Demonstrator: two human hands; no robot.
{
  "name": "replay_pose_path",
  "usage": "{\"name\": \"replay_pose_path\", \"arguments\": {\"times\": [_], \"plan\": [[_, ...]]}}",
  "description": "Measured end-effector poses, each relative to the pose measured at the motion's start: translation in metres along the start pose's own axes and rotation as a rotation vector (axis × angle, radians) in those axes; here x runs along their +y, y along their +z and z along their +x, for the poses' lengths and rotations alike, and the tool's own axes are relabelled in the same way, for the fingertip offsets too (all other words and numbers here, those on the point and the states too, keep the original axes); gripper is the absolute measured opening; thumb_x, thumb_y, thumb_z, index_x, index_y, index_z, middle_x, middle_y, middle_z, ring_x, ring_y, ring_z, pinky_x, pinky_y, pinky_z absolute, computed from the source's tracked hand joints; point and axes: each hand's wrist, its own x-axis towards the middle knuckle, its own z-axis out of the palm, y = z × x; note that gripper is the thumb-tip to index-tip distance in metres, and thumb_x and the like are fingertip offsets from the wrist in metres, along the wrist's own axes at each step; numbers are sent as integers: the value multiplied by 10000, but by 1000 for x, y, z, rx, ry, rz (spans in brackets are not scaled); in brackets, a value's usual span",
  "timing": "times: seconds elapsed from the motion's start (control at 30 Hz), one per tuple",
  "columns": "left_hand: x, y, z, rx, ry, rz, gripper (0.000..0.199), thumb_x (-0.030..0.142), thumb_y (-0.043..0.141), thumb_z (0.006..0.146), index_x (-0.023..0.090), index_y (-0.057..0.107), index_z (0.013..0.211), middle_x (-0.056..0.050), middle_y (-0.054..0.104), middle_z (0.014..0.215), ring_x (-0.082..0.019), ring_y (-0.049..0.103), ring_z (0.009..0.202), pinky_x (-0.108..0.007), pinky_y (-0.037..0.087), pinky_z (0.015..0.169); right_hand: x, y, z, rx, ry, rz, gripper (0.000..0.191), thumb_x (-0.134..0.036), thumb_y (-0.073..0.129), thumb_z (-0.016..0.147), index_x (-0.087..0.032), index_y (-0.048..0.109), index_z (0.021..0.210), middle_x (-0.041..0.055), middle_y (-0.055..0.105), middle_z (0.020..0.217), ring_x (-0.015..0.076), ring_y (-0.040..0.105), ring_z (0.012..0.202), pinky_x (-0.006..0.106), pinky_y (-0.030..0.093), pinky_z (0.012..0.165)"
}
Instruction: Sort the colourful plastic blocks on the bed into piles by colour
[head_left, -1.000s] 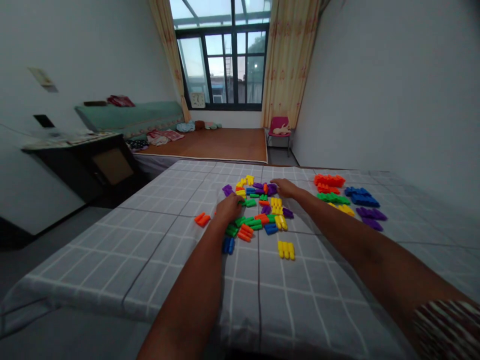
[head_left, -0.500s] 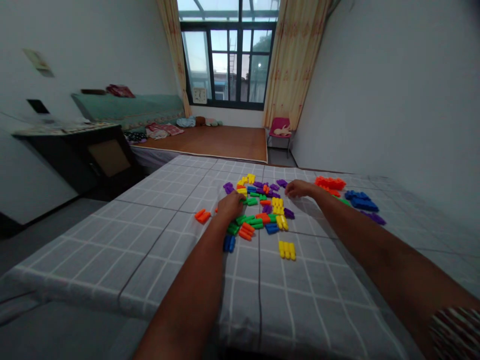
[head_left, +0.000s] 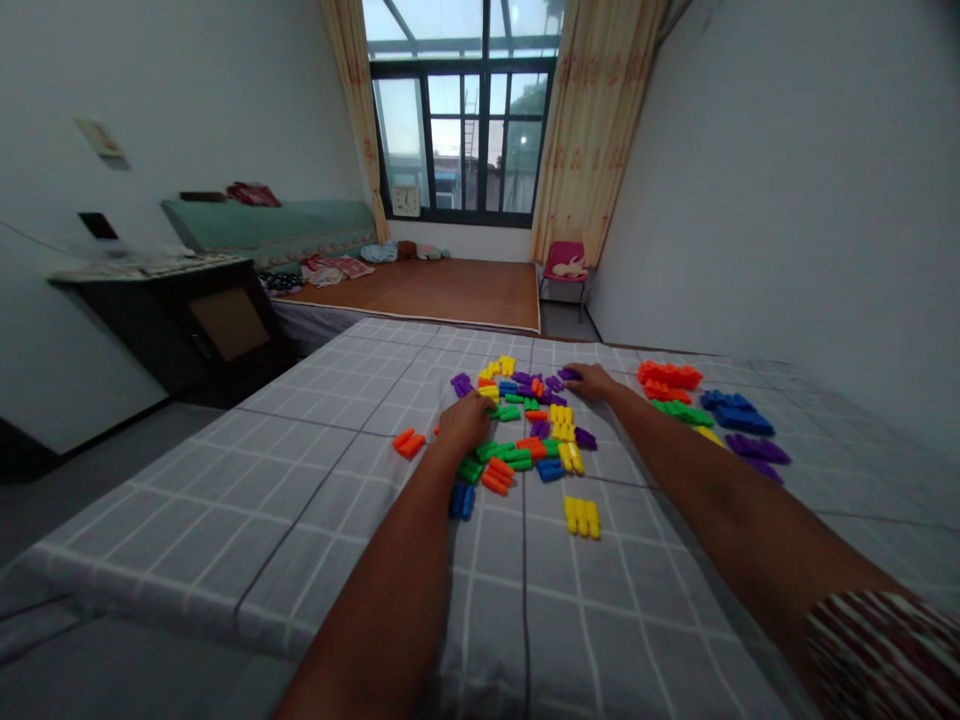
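Coloured plastic pieces lie in a loose heap on the grey checked cloth. My left hand [head_left: 466, 420] is at the heap's left side, beside a green piece [head_left: 508, 413]; its fingertips are too small to tell what they hold. At the heap's far right, my right hand [head_left: 587, 380] has its fingers closed at a purple piece [head_left: 570, 374]. Nearer to me lie a yellow piece [head_left: 582, 517], a blue piece [head_left: 462, 500] and an orange piece [head_left: 497, 476]. Another orange piece [head_left: 409, 442] sits left of my left hand.
Beyond my right forearm are sorted groups: orange [head_left: 669, 378], green [head_left: 682, 411], blue [head_left: 739, 412] and purple [head_left: 757, 450]. A dark cabinet [head_left: 225, 318] stands at the left, with a wooden bed platform [head_left: 450, 290] and a pink chair [head_left: 565, 262] at the back.
My right hand has moved slightly away from me to the purple piece at the far right of the heap. The view has shifted, showing more of the sorted groups. My left hand stays by the heap.
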Motion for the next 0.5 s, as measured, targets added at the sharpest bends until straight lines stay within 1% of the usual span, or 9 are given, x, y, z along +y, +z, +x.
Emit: {"name": "replay_pose_path", "arguments": {"times": [0.03,0.1,0.23,0.3,0.33,0.4,0.47,0.5], "plan": [[0,0,0,3,4,1,313,229,492,871,304,675,1113,-33,635,1187,-213,638,1037,-286,492,809,-1,1,-1,-20,-34,3,451,-334,659,801,-217,630,1236,77,687,1193,246,642,1050,340,492,883],[0,0,0,10,7,0,311,232,492,872,297,675,1115,-38,636,1185,-216,638,1036,-287,491,803,-4,-1,-6,-54,-49,20,414,-309,683,780,-232,654,1186,47,704,1151,217,656,1007,303,496,860],[0,2,0,13,-10,0,309,241,499,872,298,677,1118,-39,635,1186,-214,640,1022,-284,490,800,-6,-14,-23,-124,-76,69,416,-281,717,742,-215,672,1150,53,714,1117,203,673,928,285,512,807],[-1,3,1,21,-4,3,309,241,502,871,305,678,1117,-34,635,1188,-211,643,1013,-282,491,796,-7,-21,-34,-182,-115,115,402,-310,733,735,-201,687,1119,59,717,1106,208,669,945,279,512,811],[-1,4,1,26,1,3,307,243,501,871,307,679,1113,-33,638,1182,-210,645,1006,-283,492,792,-8,-25,-38,-190,-134,135,387,-336,731,742,-196,694,1101,63,717,1104,212,664,964,277,511,816],[-1,5,3,33,9,-3,302,251,492,878,301,684,1105,-36,649,1159,-210,649,996,-288,494,792,-15,-28,-44,-144,-150,167,357,-375,688,791,-191,695,1096,73,713,1113,214,658,978,278,510,815],[-3,5,5,55,-1,-19,301,255,480,885,284,691,1097,-44,663,1141,-211,645,1008,-294,494,814,-27,-25,-47,-58,-140,188,345,-364,638,836,-198,677,1136,78,705,1134,205,663,948,282,510,800],[-5,4,5,78,-16,-30,302,251,477,886,274,695,1094,-48,669,1136,-210,640,1023,-295,492,832,-34,-23,-47,-37,-157,192,346,-350,631,843,-206,667,1155,75,703,1139,200,664,936,284,508,799]]}}
